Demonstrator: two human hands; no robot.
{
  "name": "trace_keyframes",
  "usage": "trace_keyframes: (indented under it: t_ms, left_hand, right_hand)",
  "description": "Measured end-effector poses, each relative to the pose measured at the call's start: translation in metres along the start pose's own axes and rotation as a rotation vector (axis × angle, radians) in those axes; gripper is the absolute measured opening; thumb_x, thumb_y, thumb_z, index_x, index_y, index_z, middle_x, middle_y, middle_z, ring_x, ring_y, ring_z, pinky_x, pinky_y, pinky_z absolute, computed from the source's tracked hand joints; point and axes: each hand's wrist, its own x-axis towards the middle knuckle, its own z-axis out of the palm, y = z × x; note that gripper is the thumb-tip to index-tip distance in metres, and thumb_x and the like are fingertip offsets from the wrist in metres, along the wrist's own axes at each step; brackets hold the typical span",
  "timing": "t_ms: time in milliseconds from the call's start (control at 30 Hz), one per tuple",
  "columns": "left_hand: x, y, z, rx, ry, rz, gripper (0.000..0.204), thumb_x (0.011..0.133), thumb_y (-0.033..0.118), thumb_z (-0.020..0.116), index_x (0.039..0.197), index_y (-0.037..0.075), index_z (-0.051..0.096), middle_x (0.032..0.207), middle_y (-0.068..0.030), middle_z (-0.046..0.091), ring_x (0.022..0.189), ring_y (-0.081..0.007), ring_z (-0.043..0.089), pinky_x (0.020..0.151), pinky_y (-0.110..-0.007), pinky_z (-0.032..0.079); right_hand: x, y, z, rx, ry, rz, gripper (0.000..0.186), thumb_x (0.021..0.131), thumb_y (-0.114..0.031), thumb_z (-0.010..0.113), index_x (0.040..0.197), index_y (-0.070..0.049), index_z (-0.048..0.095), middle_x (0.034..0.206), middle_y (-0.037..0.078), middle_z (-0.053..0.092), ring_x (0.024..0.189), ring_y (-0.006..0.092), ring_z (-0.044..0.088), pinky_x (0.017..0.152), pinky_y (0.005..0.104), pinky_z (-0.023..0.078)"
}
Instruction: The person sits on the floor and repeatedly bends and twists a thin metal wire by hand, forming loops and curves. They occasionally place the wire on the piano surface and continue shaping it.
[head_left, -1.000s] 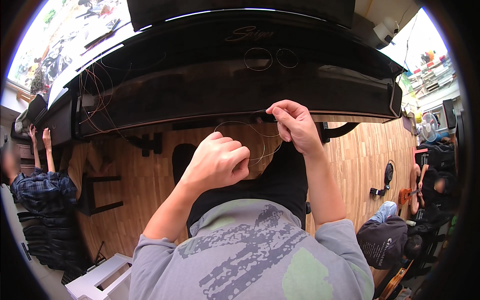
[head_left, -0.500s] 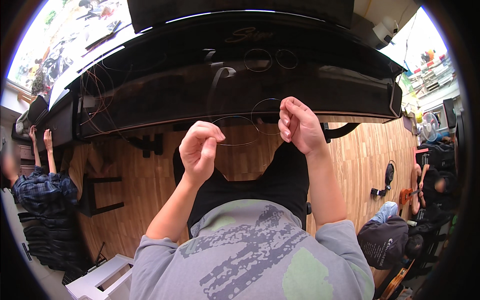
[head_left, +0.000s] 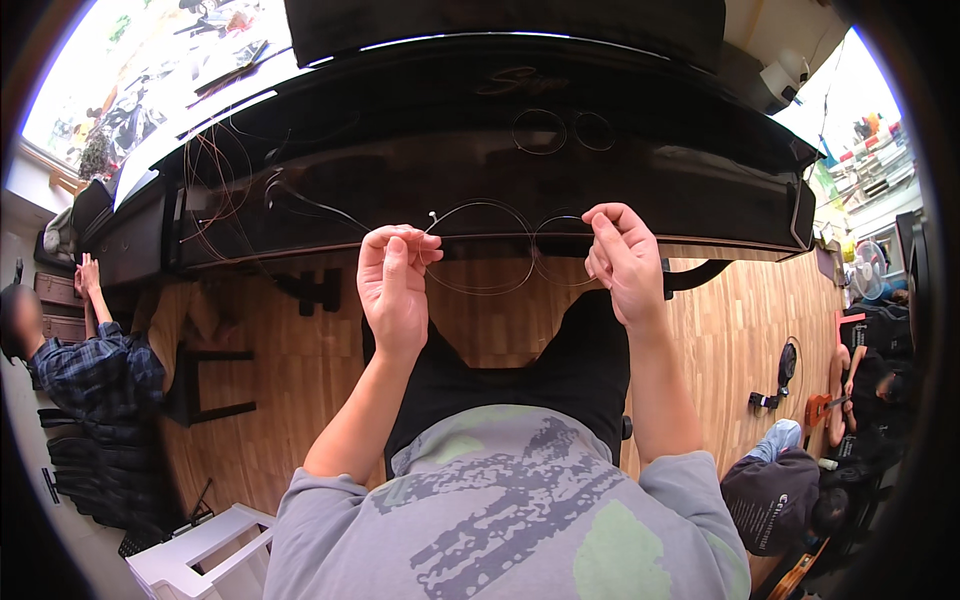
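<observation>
Before me, at the front edge of a black piano (head_left: 690, 190), I hold thin wire string (head_left: 480, 203) that hangs in two round loops meeting between my hands. My left hand (head_left: 393, 285) has its fingertips closed at the left loop; a small white tip (head_left: 433, 215) sticks up beside them. At the right loop, my right hand (head_left: 625, 262) pinches the wire between thumb and finger. Whether the loops are one string or two I cannot tell. Farther back, two more wire coils (head_left: 539, 131) lie side by side on the piano's black surface.
Loose copper-coloured strings (head_left: 222, 200) hang in a tangle at the piano's left. Seated at far left is a person in a plaid shirt (head_left: 95, 365). At right, other people sit near a small guitar-like instrument (head_left: 820, 408). A white frame (head_left: 205, 560) stands at lower left.
My left hand has turned and risen slightly, and the white tip now shows beside its fingers. The left loop has grown rounder. The whole view has shifted a little.
</observation>
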Motion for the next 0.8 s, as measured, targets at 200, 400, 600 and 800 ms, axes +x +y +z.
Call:
trace_keyframes:
  t_ms: [200, 400, 600, 800]
  left_hand:
    - [-0.004, 0.000, 0.009, -0.003, -0.028, -0.102, 0.013, 0.100, 0.014, 0.046, 0.102, 0.004, 0.055, 0.096, -0.0078, 0.064, 0.086, -0.0175, 0.065, 0.078, -0.032, 0.054]
    - [-0.008, -0.002, 0.019, -0.012, -0.032, -0.169, 0.013, 0.100, 0.014, 0.048, 0.101, 0.004, 0.055, 0.093, -0.0069, 0.063, 0.072, -0.0139, 0.061, 0.068, -0.029, 0.053]
    - [-0.008, -0.002, 0.024, -0.065, -0.070, -0.223, 0.013, 0.100, 0.016, 0.048, 0.101, 0.005, 0.055, 0.090, -0.0044, 0.061, 0.050, -0.0040, 0.046, 0.045, -0.020, 0.042]
    - [-0.006, 0.001, 0.028, 0.088, 0.049, -0.297, 0.011, 0.099, 0.015, 0.051, 0.099, 0.006, 0.057, 0.084, -0.0005, 0.060, 0.044, 0.0003, 0.038, 0.037, -0.016, 0.030]
  right_hand:
    - [-0.017, -0.008, 0.024, -0.461, -0.111, -0.034, 0.030, 0.090, -0.020, 0.066, 0.114, -0.003, 0.058, 0.066, -0.006, 0.044, 0.057, -0.0009, 0.037, 0.051, 0.0177, 0.032]
    - [-0.017, -0.011, 0.047, -0.917, -0.110, -0.320, 0.034, 0.082, -0.019, 0.072, 0.115, -0.016, 0.066, 0.094, 0.007, 0.060, 0.067, 0.0185, 0.060, 0.058, 0.0271, 0.048]
    - [-0.007, 0.009, 0.052, -0.866, -0.197, -0.492, 0.018, 0.084, -0.013, 0.069, 0.101, -0.011, 0.069, 0.094, 0.009, 0.067, 0.075, 0.0217, 0.067, 0.063, 0.0298, 0.053]
    - [-0.012, 0.005, 0.060, -0.920, -0.107, -0.495, 0.012, 0.083, -0.006, 0.066, 0.095, -0.005, 0.066, 0.081, 0.009, 0.066, 0.064, 0.0217, 0.065, 0.056, 0.0294, 0.052]
